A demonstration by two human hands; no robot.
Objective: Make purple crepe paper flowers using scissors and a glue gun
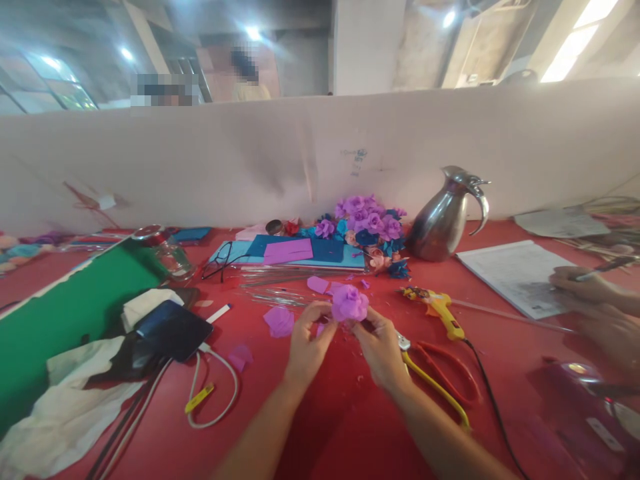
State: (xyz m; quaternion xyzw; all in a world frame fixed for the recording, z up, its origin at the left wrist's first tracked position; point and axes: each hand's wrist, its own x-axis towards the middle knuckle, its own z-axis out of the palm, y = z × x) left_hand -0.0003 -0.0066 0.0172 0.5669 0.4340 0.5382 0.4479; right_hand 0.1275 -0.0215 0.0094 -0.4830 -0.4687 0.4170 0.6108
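Observation:
Between my two hands, just above the red table [330, 440], is a purple paper flower [349, 303] with its bloom facing up. My left hand [311, 339] pinches it from the left, and my right hand [377, 343] has its fingers closed on its lower right side. The flower's base is hidden behind my fingers. Loose purple paper petals [279, 322] lie left of my left hand. Close to my right hand are scissors or cutters with one red and one yellow handle [440, 387], and beyond them a yellow glue gun [443, 313].
Finished paper flowers [373, 223] are heaped at the back beside a steel jug [443, 213]. Paper sheets [327, 250], thin wires [280, 277] and glasses [223, 262] lie ahead. Left are a phone [175, 330] and glass jar [167, 253]. Another person's hand [580, 283] writes on a notepad [517, 273] at right.

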